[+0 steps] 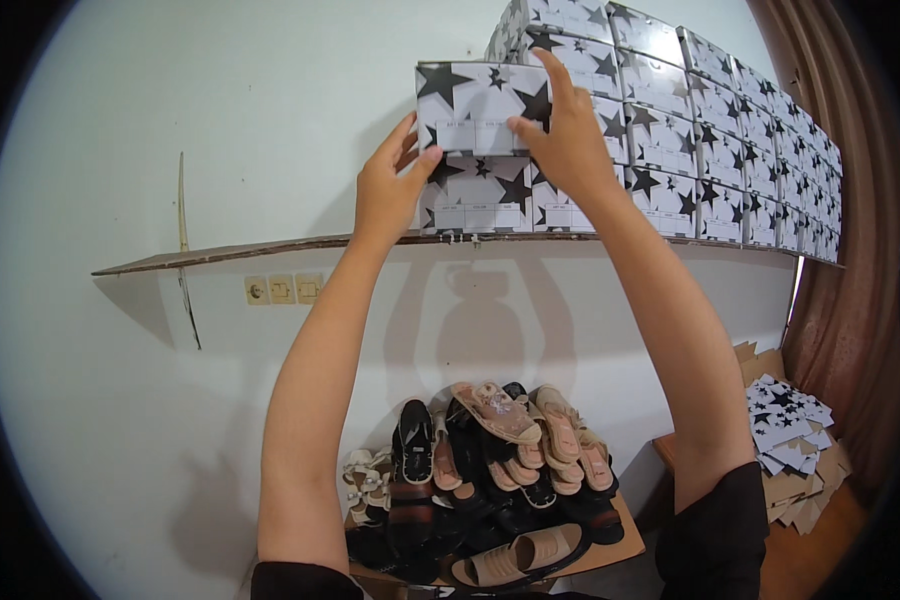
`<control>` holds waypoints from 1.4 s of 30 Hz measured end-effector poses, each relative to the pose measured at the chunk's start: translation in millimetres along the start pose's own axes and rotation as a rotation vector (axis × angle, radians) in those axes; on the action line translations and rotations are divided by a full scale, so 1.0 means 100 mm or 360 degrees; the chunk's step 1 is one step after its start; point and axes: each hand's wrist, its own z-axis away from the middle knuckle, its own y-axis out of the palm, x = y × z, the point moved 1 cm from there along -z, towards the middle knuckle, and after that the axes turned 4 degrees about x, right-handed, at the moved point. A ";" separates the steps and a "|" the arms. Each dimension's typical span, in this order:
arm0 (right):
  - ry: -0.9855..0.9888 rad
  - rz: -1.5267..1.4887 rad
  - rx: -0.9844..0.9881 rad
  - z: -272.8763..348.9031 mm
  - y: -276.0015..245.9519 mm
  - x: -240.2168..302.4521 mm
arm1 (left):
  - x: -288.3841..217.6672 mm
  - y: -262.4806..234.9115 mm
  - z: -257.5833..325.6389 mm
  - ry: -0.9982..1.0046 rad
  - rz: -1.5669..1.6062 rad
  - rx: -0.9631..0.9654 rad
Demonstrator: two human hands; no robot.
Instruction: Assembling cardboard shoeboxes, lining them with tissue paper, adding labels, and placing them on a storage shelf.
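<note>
Left to right: between the left hand, curled on the side, and the right hand, thumb on the front, a white cardboard box with black stars is gripped at 12 o'clock. It should be kept level, squared over the matching lower box at its 6 o'clock, with the black-and-white star-printed stack at 1 o'clock left unbumped.

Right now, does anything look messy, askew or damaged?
Yes: star-printed sheets at far right lie scattered over brown card, and the shoes below are heaped untidily, unlike the neatly stacked boxes. The box between left hand and right hand shows no damage in front.
</note>
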 end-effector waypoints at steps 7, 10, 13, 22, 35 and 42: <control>-0.0117 0.0434 0.0276 -0.02 0.26 -0.46 | 0.37 0.10 -0.25 -0.0446 -0.0890 -0.0180; -0.0225 0.0636 0.0188 0.10 0.43 -0.63 | 0.44 0.09 -0.29 -0.0592 -0.0832 -0.0187; -0.0322 0.0731 0.0085 0.16 0.51 -0.71 | 0.56 0.06 -0.29 -0.0535 -0.0529 -0.0153; -0.0286 0.0285 -0.0216 0.53 0.16 -0.62 | 0.48 -0.01 -0.11 0.0049 -0.0466 -0.0312; 0.1027 -0.0479 -0.0978 3.66 -1.04 -0.23 | -0.33 0.61 3.08 0.0595 0.0211 -0.0674; 0.0841 0.0915 -0.0293 4.49 -2.02 -0.60 | -0.48 2.03 4.93 -0.1044 0.0416 0.0139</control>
